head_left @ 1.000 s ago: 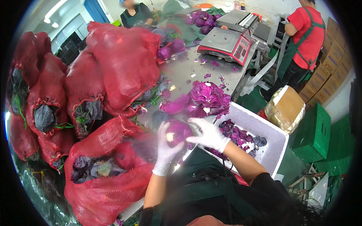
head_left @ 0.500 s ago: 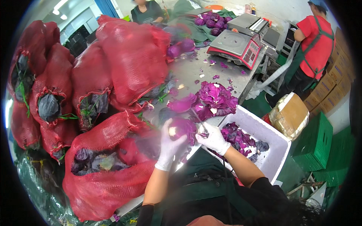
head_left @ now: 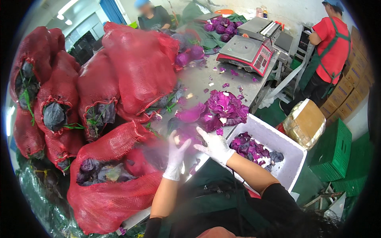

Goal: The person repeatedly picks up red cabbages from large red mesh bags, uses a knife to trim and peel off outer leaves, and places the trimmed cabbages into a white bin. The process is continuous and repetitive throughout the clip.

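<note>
A purple red cabbage (head_left: 189, 134), smeared in the picture, is between my two white-gloved hands over the table's near edge. My left hand (head_left: 176, 158) cups its left side, thumb and fingers around it; a pale patch shows by the fingertips. On the other side my right hand (head_left: 216, 147) has thumb and forefinger spread wide, close to the cabbage; whether it touches is blurred. Just beyond lies a heap of loose purple leaves (head_left: 227, 105). Right of my hands, a white bin (head_left: 291, 158) holds torn purple leaves and a few dark ones.
Red mesh sacks (head_left: 137, 65) of cabbages crowd the left; one opened sack (head_left: 115, 202) lies near my left arm. A red-framed scale (head_left: 242, 49) stands on the metal table (head_left: 198, 81). More cabbages (head_left: 224, 27) sit farther back. Green crates (head_left: 329, 146) and two other people are around.
My right hand has moved slightly left and up, its fingers spreading from a pinch. The cabbage has shifted a little away from me. At the back, the person behind the table has straightened.
</note>
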`<state>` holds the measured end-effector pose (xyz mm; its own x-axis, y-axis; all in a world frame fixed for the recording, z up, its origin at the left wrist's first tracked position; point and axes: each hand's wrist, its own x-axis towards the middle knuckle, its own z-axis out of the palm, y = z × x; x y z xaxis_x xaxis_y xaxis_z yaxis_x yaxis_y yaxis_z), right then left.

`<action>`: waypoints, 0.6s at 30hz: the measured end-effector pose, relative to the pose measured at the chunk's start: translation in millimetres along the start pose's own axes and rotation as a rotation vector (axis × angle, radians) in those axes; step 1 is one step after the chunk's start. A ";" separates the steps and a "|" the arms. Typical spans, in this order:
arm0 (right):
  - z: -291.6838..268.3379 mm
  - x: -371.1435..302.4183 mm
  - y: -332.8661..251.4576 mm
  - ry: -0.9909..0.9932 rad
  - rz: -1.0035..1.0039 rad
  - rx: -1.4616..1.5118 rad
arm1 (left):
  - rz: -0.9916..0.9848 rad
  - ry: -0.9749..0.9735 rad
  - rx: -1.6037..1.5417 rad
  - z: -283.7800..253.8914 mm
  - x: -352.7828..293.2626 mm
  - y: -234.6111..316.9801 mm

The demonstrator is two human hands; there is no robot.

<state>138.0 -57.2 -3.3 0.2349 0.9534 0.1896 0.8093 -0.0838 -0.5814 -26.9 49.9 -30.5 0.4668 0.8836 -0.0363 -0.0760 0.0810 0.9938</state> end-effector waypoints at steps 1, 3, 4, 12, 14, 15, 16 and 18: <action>-0.5 1.0 -0.4 -0.007 0.003 0.013 | 0.015 0.001 0.012 -1.6 2.3 -3.3; 9.0 -5.8 7.0 0.095 -0.060 0.060 | 0.004 0.000 0.053 -0.8 1.5 0.4; 18.9 -8.1 12.8 0.158 -0.099 0.099 | -0.041 0.010 -0.002 -0.5 0.8 3.7; 7.0 10.4 19.3 0.008 0.063 0.561 | -0.037 0.031 0.025 -1.3 3.0 -3.3; 8.7 9.8 24.5 0.060 -0.027 0.630 | -0.051 0.019 -0.031 -3.2 4.7 -0.7; 8.6 4.2 27.1 0.084 -0.033 0.658 | -0.069 0.012 -0.097 -3.7 4.2 3.9; 5.6 0.2 30.9 0.108 -0.039 0.686 | -0.088 0.004 -0.162 -4.4 3.9 9.8; -28.9 -18.1 25.8 0.117 0.076 0.937 | -0.140 -0.060 -0.300 -13.2 1.1 27.0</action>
<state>170.1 -85.0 1.1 0.3628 0.9155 0.1739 0.0396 0.1713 -0.9844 -40.0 59.1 -5.1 0.5418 0.8260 -0.1553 -0.2593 0.3400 0.9040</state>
